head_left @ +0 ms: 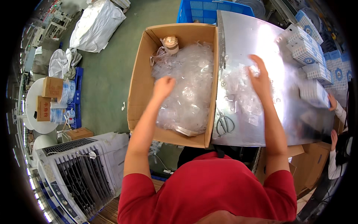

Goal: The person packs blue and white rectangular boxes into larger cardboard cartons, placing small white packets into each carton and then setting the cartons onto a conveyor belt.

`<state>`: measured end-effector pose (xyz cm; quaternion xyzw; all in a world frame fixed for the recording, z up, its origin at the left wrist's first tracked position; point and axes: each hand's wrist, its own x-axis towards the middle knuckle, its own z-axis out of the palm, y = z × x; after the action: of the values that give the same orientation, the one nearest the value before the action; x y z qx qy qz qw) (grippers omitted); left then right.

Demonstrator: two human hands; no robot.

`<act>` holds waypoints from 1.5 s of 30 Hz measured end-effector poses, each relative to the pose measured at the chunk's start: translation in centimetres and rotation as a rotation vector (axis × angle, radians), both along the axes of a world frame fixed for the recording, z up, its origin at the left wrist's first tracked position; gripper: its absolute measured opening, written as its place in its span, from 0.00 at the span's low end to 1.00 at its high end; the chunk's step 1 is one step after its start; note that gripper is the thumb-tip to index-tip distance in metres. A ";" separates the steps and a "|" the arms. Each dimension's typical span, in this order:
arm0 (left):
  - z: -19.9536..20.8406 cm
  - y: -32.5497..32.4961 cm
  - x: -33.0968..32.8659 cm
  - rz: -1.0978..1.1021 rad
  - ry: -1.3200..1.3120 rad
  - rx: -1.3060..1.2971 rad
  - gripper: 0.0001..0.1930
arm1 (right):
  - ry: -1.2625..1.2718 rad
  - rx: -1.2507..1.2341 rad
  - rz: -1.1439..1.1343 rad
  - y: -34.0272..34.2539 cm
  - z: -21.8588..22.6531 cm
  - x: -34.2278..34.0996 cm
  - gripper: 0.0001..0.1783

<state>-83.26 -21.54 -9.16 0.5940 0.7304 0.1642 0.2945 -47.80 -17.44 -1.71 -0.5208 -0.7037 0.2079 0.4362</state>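
Note:
My left hand [164,86] is closed above the open cardboard box [135,87], its fingers curled in. Whether anything is pinched in them I cannot make out. Crumpled clear plastic pieces [188,89] fill much of the box beneath it. Over the metal table [253,41], my right hand [260,76] has thumb and forefinger spread apart. Small clear plastic pieces [246,99] lie scattered under and beside that hand. Toward the near edge of the table rest scissors [225,125] with dark handles. A brown roll, perhaps of tape [170,43], sits in the box's far left corner.
White cartons with blue patterns [305,48] are piled on the table's right side, near another person's hands [332,101]. Behind the box stands a blue crate [197,11]. An air cooler [82,168] is at near left; a blue pallet [78,97] holds stacked goods farther left.

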 end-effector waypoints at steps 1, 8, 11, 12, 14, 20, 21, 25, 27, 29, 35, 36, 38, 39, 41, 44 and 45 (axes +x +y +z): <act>-3.9 -0.4 -5.1 0.094 0.032 -0.162 0.28 | 0.053 -0.201 0.187 0.0 1.0 -5.5 0.22; -20.0 1.4 -11.6 0.486 -0.162 -0.244 0.49 | -0.158 -0.929 -0.238 4.5 -18.8 -24.1 0.57; -19.3 3.3 -8.9 0.494 -0.270 -0.196 0.51 | -0.280 -0.808 -0.474 5.6 -23.7 -20.9 0.56; -20.2 3.6 -9.4 0.506 -0.324 -0.147 0.50 | -0.313 -0.792 -0.455 5.7 -24.0 -21.4 0.55; -22.3 4.1 -10.7 0.528 -0.419 -0.137 0.50 | -0.377 -0.754 -0.416 6.1 -24.4 -22.5 0.53; -20.8 4.7 -10.0 0.451 -0.573 -0.347 0.51 | -0.073 -0.938 -0.116 3.6 -27.1 -28.2 0.52; -20.6 3.9 -10.7 0.430 -0.707 -0.335 0.51 | -0.056 -0.985 -0.065 2.7 -27.4 -28.4 0.52; -19.8 3.8 -11.5 0.586 -0.810 -0.467 0.48 | -0.033 -0.946 -0.122 3.1 -29.6 -25.5 0.54; -22.1 3.9 -11.3 0.568 -0.879 -0.398 0.48 | 0.072 -1.007 -0.066 2.8 -29.3 -26.7 0.55; -23.0 3.6 -10.8 0.542 -0.993 -0.371 0.48 | 0.141 -1.078 -0.057 2.4 -28.1 -28.2 0.56; -22.1 1.0 -10.5 0.657 -1.283 -0.370 0.43 | 0.403 -1.100 0.007 0.2 -25.3 -30.6 0.54; -21.0 0.8 -9.8 0.684 -1.293 -0.382 0.42 | 0.470 -1.079 -0.023 -0.4 -25.5 -30.9 0.53; -15.4 0.4 -6.9 0.675 -1.326 -0.354 0.41 | 0.592 -1.062 -0.066 -1.1 -25.2 -30.2 0.51; -14.2 -0.2 -7.0 0.705 -1.314 -0.347 0.39 | 0.637 -1.074 -0.042 -1.5 -23.9 -30.4 0.51; -11.7 -1.5 -7.0 0.754 -1.290 -0.332 0.36 | 0.741 -1.082 0.009 -2.7 -20.6 -30.3 0.50; -6.9 -2.6 -5.9 0.665 -1.290 -0.162 0.31 | 0.891 -1.037 0.069 -3.9 -14.7 -29.2 0.50; -5.2 -2.7 -5.3 0.645 -1.267 -0.135 0.30 | 0.921 -1.014 0.078 -4.1 -13.2 -28.6 0.50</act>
<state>-88.55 -24.20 -14.35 0.1192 0.5669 0.5111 0.6349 -76.42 -21.58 -14.91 -0.4934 -0.2804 0.7276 0.3854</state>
